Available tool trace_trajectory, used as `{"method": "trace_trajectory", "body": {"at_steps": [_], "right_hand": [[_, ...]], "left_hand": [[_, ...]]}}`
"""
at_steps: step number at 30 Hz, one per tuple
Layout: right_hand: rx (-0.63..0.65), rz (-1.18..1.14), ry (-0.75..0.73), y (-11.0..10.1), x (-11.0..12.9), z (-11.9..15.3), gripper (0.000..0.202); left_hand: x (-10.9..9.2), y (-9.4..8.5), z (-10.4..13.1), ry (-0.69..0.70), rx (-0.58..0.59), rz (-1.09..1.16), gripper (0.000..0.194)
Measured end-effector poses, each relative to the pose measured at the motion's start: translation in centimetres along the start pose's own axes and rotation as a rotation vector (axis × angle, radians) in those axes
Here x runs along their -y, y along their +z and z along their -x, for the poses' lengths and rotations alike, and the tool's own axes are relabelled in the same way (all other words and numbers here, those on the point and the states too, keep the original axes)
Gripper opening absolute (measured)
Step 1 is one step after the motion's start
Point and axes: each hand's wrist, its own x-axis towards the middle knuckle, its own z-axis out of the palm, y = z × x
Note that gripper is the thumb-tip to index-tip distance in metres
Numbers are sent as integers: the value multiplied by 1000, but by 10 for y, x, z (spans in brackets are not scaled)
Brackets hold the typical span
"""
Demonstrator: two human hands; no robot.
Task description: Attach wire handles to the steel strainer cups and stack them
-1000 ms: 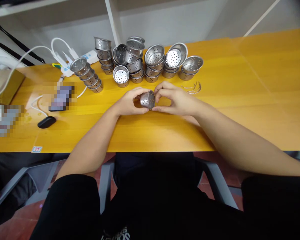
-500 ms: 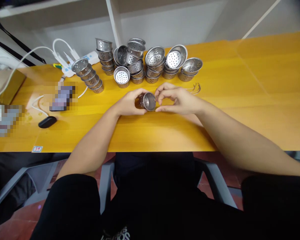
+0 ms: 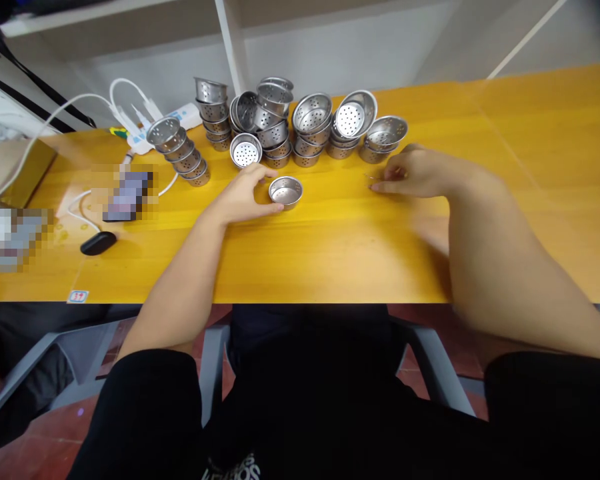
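Note:
A small metal strainer cup (image 3: 286, 193) with a perforated side stands upright on the table, mouth up. My left hand (image 3: 240, 197) is beside it on the left, thumb and fingers spread apart, the thumb tip near the cup's lower rim; whether it touches is unclear. To the right, my right hand (image 3: 420, 175) is closed in a pinch on a thin metal wire (image 3: 371, 177), whose end shows past the fingertips. The rest of the wire is hidden by the hand.
Stacks of similar strainer cups (image 3: 313, 130) line the table's back. A leaning stack (image 3: 183, 153) stands at left. Further left lie a blurred phone (image 3: 127, 197), a black oval device (image 3: 99, 243), white cables and a power strip (image 3: 187, 117). A shelf divider (image 3: 229, 47) rises behind.
The strainer cup, tilted in my left hand before, now sits upright on the table and that hand has loosened. My right hand has moved right, away from the cup, to where wires lay.

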Motion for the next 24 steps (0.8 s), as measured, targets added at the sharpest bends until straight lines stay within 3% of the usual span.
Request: {"method": "trace_trajectory", "body": {"at_steps": [4, 6, 8, 12, 18, 21, 24], "right_hand": [[81, 30, 49, -5, 10, 4, 39], [89, 36, 53, -6, 13, 5, 37], [82, 32, 53, -6, 15, 5, 35], [17, -3, 76, -6, 23, 8, 34], [-92, -49, 10, 1, 43, 13, 27], [-70, -79, -38, 7, 48, 12, 24], [-45, -79, -66, 11, 50, 9, 23]], "left_hand": [[35, -6, -10, 74, -270, 36, 56], [56, -3, -19, 52, -466, 29, 63], [74, 3, -26, 2, -576, 3, 81], [98, 15, -33, -60, -558, 17, 107], [124, 18, -43, -137, -524, 60, 106], [123, 16, -44, -171, -580, 61, 103], [107, 12, -41, -194, -585, 97, 97]]}}
